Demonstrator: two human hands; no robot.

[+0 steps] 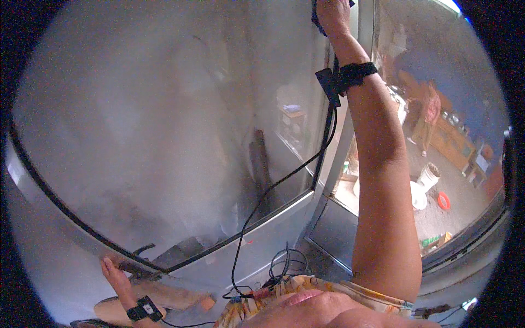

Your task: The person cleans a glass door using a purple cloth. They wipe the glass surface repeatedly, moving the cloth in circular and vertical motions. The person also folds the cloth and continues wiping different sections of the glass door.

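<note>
A large hazy glass pane (164, 123) in a silver metal frame (279, 219) with a black seal stands before me. My right hand (334, 16) is raised to the top edge of the view, by the pane's right upright. Dark cloth (316, 18) shows at both sides of that hand; its fingertips are cut off. Low on the left, my left hand (117, 281) is at the pane's lower frame, beside its faint reflection. Nothing shows in it, though blur hides how its fingers are set. Black straps with small devices circle my right forearm (357, 76) and left wrist (144, 309).
A black cable (266, 190) runs from the right strap down to coiled cable (289, 262) at my waist. Through the right-hand glass appear a person (430, 108), a wooden cabinet (453, 137), a white bucket (428, 177) and a red ring (443, 201) on the floor.
</note>
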